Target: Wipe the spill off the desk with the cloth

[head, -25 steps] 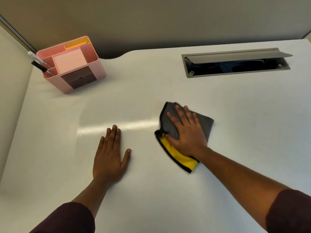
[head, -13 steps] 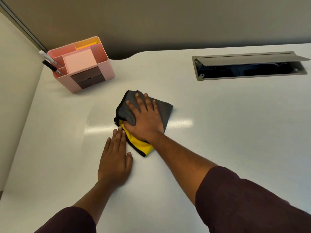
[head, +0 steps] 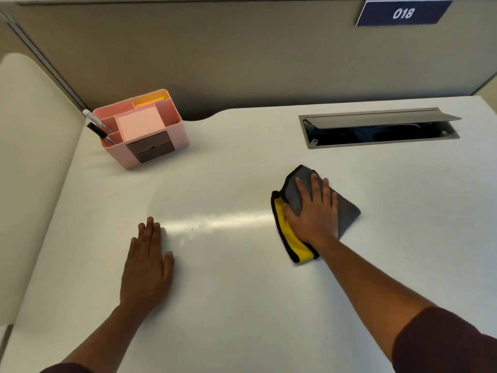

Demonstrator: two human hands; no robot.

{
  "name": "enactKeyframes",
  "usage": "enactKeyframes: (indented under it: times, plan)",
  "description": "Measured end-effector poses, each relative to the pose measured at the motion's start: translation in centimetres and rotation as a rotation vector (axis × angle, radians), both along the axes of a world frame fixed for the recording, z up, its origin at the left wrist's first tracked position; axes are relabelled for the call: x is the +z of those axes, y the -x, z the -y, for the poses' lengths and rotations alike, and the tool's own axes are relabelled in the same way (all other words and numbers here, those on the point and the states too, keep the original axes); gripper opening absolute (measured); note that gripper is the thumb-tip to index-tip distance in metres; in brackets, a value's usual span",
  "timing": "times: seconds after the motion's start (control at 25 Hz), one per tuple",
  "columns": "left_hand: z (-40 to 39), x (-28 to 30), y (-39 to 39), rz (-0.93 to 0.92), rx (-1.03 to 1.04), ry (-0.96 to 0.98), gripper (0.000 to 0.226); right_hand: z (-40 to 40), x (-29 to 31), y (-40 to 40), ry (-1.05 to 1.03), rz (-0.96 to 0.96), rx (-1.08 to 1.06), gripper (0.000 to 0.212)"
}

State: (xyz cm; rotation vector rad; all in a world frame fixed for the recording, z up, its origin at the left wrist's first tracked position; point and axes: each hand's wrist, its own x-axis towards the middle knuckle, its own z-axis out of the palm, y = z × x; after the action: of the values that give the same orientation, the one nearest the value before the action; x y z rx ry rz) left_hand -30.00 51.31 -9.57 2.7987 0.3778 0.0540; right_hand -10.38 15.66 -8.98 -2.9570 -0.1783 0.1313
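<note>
A folded grey and yellow cloth lies flat on the white desk, right of centre. My right hand presses down on top of it, fingers spread and pointing away from me. My left hand rests palm down on the bare desk to the left, fingers together, holding nothing. Between the hands a few faint wet specks show in a bright streak of reflected light.
A pink desk organiser with pens and sticky notes stands at the back left. An open cable hatch is set into the desk at the back right. A grey partition with a "018" label runs behind; a pale panel borders the left side.
My right hand has slid the cloth from beside my left hand back to the right, after sweeping it left earlier. My left hand stays flat in place.
</note>
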Motion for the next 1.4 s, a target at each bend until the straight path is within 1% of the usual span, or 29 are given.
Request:
enactKeyframes:
  times: [0.12,0.24,0.32,0.44,0.6,0.68,0.8,0.92,0.96,1.04,1.12,1.2,1.28,1.32,1.4]
  plan:
    - [-2.2,-0.8,0.9,-0.029,0.014,-0.051,0.081,-2.8,0.2,-6.7,-0.001,-0.015,-0.061,0.097]
    - [-1.9,-0.9,0.5,-0.014,0.014,-0.055,0.081,-6.8,1.0,-11.3,-0.01,-0.04,0.007,0.111]
    - [-2.1,-0.9,0.2,-0.005,0.013,-0.056,0.08,-10.2,1.4,-12.1,-0.003,-0.053,0.076,0.113]
    - [-2.5,-0.9,0.0,-0.008,0.001,-0.066,0.079,-16.2,1.4,-9.4,0.0,-0.051,0.284,0.109]
    - [-2.8,-1.3,0.0,-0.003,-0.006,-0.036,0.076,-22.8,0.2,-0.6,-0.04,0.009,0.649,0.102]
    - [-3.0,-1.3,0.1,0.008,-0.012,-0.002,0.075,-24.0,-0.4,3.5,-0.053,0.043,0.731,0.095]
    - [-3.1,-1.3,0.2,-0.008,0.004,0.017,0.073,-21.8,-0.5,8.4,-0.089,0.069,0.737,0.083]
    - [-2.9,-1.0,1.2,-0.042,-0.031,0.021,0.073,-15.6,-0.5,12.5,-0.081,0.055,0.755,0.082]
    - [-2.9,-0.8,1.9,-0.044,-0.052,0.035,0.073,-13.3,-0.4,13.0,-0.082,0.057,0.728,0.083]
    - [-3.1,-0.6,4.1,-0.055,-0.055,0.047,0.072,-9.8,-0.3,12.4,-0.065,0.057,0.589,0.083]
    - [-3.5,-0.5,6.8,-0.064,-0.015,0.038,0.072,-8.6,0.0,10.5,-0.007,0.042,0.41,0.082]
    - [-3.4,-0.5,8.6,-0.061,-0.005,0.039,0.071,-9.7,0.6,8.0,0.028,-0.016,0.271,0.084]
    - [-2.9,-0.7,9.5,-0.049,-0.004,0.041,0.069,-12.8,0.8,6.4,0.021,-0.072,0.201,0.088]
    - [-2.8,-0.9,9.7,-0.038,0.004,0.051,0.068,-15.1,0.7,6.6,0.026,-0.094,0.223,0.089]
    - [-3.0,-1.0,10.0,-0.01,0.011,0.09,0.066,-19.9,0.6,9.6,0.021,-0.087,0.365,0.091]
